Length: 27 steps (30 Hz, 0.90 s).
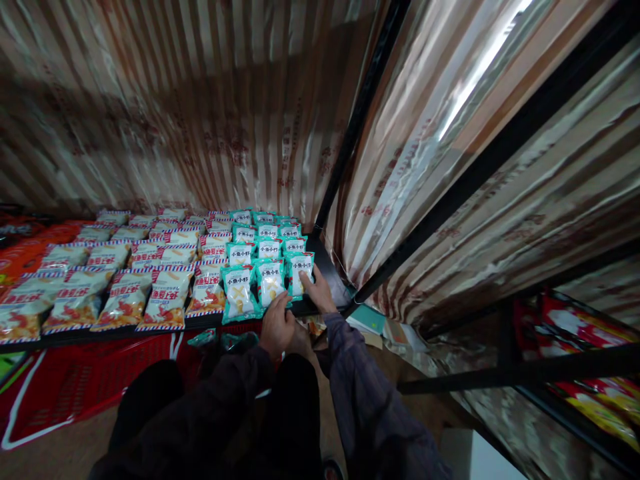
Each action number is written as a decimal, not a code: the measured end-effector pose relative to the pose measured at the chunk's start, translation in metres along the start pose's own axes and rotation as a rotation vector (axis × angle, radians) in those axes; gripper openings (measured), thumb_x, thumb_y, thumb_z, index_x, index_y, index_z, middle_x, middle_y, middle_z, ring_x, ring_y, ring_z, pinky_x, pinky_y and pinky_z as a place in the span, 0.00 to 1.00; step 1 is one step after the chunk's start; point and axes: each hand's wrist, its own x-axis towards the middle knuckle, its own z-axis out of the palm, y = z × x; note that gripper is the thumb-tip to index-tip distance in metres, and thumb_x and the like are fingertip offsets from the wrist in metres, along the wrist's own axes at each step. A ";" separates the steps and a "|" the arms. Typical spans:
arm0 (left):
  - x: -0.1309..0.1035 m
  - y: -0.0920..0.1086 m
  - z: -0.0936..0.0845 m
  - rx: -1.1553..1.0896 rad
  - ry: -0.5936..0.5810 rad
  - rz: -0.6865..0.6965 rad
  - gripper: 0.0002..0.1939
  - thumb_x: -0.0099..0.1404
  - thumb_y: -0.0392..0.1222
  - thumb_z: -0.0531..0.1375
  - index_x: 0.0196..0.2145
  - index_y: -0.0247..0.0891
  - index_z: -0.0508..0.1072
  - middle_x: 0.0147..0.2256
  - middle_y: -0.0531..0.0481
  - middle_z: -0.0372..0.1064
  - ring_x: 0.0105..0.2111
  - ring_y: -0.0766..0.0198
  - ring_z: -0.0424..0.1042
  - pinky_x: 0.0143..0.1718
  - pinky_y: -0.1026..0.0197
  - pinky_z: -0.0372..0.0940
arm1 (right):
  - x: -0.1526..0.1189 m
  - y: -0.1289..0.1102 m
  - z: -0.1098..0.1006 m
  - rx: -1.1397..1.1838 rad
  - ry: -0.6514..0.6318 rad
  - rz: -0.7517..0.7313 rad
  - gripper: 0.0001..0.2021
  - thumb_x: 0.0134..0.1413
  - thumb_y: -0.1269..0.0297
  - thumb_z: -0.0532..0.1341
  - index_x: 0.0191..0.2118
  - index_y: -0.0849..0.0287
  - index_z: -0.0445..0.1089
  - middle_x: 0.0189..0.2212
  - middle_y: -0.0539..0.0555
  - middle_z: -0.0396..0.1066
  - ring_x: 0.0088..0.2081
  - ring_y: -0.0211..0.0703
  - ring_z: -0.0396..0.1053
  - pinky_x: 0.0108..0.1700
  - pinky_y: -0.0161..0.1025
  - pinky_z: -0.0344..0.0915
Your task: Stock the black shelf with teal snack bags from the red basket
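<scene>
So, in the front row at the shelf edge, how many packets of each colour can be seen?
Teal packets: 3
Red-and-white striped packets: 5
Total: 8

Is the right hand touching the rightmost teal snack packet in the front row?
Touching. The head view shows the right hand with its fingers lying on the lower edge of the rightmost teal snack packet.
</scene>
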 end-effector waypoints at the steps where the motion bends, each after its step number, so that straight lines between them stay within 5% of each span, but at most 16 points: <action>1: 0.001 0.000 -0.001 0.006 -0.004 0.002 0.20 0.57 0.29 0.49 0.46 0.30 0.71 0.53 0.37 0.65 0.55 0.55 0.63 0.59 0.49 0.56 | 0.000 0.000 0.000 -0.001 -0.003 0.003 0.26 0.55 0.49 0.55 0.58 0.52 0.60 0.45 0.55 0.73 0.45 0.50 0.71 0.48 0.46 0.65; 11: 0.003 -0.001 -0.015 -0.020 -0.031 0.088 0.17 0.58 0.28 0.49 0.39 0.37 0.73 0.49 0.43 0.70 0.51 0.59 0.68 0.56 0.50 0.61 | -0.005 0.001 0.006 0.011 0.065 0.033 0.39 0.55 0.46 0.54 0.67 0.57 0.40 0.57 0.61 0.63 0.57 0.55 0.61 0.56 0.51 0.58; 27: -0.010 -0.004 -0.023 -0.005 -0.043 0.086 0.16 0.58 0.27 0.49 0.36 0.38 0.74 0.51 0.44 0.69 0.52 0.59 0.67 0.56 0.51 0.61 | -0.006 0.003 0.001 0.020 0.058 -0.040 0.31 0.55 0.53 0.55 0.63 0.52 0.51 0.54 0.52 0.67 0.53 0.49 0.65 0.55 0.47 0.60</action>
